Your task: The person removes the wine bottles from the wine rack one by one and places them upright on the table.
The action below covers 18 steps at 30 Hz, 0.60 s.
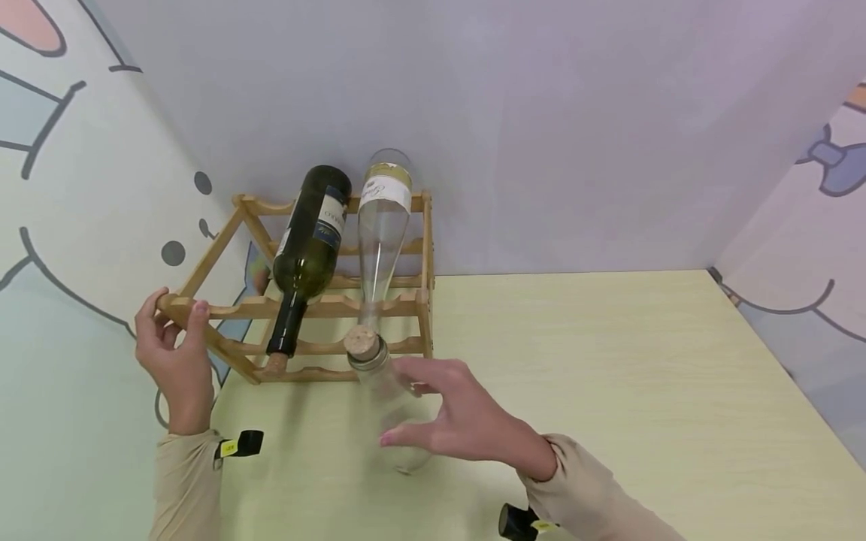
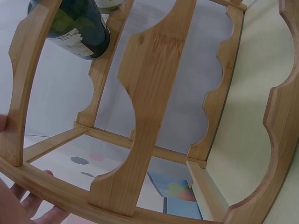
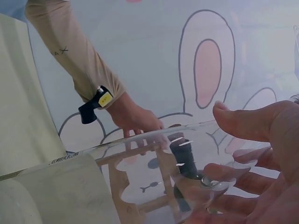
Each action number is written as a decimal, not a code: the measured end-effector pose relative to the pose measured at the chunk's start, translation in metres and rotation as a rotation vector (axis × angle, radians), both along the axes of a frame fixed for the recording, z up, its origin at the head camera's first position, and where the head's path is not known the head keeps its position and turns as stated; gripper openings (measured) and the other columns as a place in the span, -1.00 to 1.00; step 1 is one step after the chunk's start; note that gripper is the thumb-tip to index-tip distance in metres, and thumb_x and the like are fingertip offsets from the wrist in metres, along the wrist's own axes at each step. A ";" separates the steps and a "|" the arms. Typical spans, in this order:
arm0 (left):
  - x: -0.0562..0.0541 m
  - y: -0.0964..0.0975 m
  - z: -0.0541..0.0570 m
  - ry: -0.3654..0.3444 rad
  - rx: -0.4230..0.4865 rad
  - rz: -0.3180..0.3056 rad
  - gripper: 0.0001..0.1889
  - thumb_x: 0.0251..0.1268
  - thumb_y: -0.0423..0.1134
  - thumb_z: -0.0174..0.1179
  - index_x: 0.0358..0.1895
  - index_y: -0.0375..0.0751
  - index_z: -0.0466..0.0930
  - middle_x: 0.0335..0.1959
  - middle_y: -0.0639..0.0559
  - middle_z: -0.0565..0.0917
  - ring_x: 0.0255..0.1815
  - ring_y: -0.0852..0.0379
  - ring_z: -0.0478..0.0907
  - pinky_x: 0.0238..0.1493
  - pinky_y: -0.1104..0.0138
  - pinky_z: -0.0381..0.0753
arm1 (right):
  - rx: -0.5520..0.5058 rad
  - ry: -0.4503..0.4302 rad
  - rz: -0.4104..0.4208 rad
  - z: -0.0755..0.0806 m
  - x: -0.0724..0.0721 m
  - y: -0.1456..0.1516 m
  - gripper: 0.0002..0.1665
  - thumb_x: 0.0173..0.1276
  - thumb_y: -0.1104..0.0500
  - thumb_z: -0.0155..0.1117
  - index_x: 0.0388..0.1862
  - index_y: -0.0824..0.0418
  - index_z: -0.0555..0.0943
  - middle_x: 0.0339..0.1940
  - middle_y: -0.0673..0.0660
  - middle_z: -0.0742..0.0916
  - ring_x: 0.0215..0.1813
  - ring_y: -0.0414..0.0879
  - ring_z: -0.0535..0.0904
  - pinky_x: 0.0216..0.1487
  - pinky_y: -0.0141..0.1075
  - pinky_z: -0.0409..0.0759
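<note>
With room on the desk (image 1: 575,361) rightward, the right hand (image 1: 467,421) curved widely round the clear bottle (image 1: 389,406) (base barely discernible) near the wooden rack (image 1: 398,305), whose left corner the left hand (image 1: 177,364) gripped.

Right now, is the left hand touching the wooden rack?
Touching. The head view shows the left hand gripping the wooden rack at its upper front corner.
</note>
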<state>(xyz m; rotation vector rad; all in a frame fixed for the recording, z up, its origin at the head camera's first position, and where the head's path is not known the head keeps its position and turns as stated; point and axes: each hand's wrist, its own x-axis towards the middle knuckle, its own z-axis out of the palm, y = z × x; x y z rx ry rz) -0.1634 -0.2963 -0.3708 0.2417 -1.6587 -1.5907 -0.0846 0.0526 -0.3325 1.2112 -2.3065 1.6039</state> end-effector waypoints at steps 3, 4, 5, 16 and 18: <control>0.000 0.000 -0.001 -0.003 0.002 -0.003 -0.51 0.14 -0.29 0.34 0.18 -0.11 0.48 -0.01 -0.07 0.53 -0.11 0.07 0.48 -0.16 0.48 0.50 | -0.005 0.034 -0.008 0.001 0.000 0.005 -0.52 -0.01 0.10 0.56 -0.35 0.10 0.38 -0.54 0.00 0.34 -0.43 -0.12 0.34 -0.21 -0.36 0.61; 0.000 0.000 0.000 -0.003 0.004 -0.004 -0.50 0.14 -0.29 0.34 0.19 -0.11 0.48 -0.01 -0.07 0.53 -0.10 0.07 0.48 -0.17 0.49 0.51 | -0.006 0.036 -0.012 0.002 -0.001 0.007 -0.51 -0.01 0.10 0.56 -0.37 0.11 0.35 -0.54 0.01 0.32 -0.43 -0.12 0.32 -0.22 -0.35 0.61; 0.000 0.000 0.000 -0.005 0.003 -0.003 -0.50 0.14 -0.29 0.34 0.19 -0.11 0.48 -0.01 -0.07 0.53 -0.10 0.07 0.49 -0.17 0.49 0.51 | -0.006 0.035 -0.015 0.003 -0.001 0.008 -0.52 -0.01 0.10 0.56 -0.37 0.10 0.36 -0.54 0.02 0.33 -0.43 -0.12 0.33 -0.21 -0.33 0.61; 0.001 0.001 0.001 -0.012 -0.012 0.014 -0.52 0.14 -0.28 0.34 0.17 -0.06 0.50 -0.04 -0.06 0.55 -0.14 0.08 0.49 -0.20 0.50 0.52 | 0.004 -0.018 -0.043 0.007 -0.001 0.023 -0.54 -0.01 0.12 0.56 -0.13 0.01 0.55 -0.24 -0.13 0.66 -0.11 -0.22 0.62 -0.13 -0.27 0.63; 0.001 0.001 0.001 -0.014 -0.010 0.011 -0.52 0.14 -0.28 0.34 0.17 -0.05 0.50 -0.03 -0.06 0.54 -0.13 0.08 0.49 -0.19 0.51 0.53 | 0.010 -0.021 -0.063 0.006 0.000 0.026 -0.54 -0.01 0.12 0.56 -0.13 0.01 0.55 -0.22 -0.13 0.66 -0.10 -0.21 0.61 -0.13 -0.26 0.63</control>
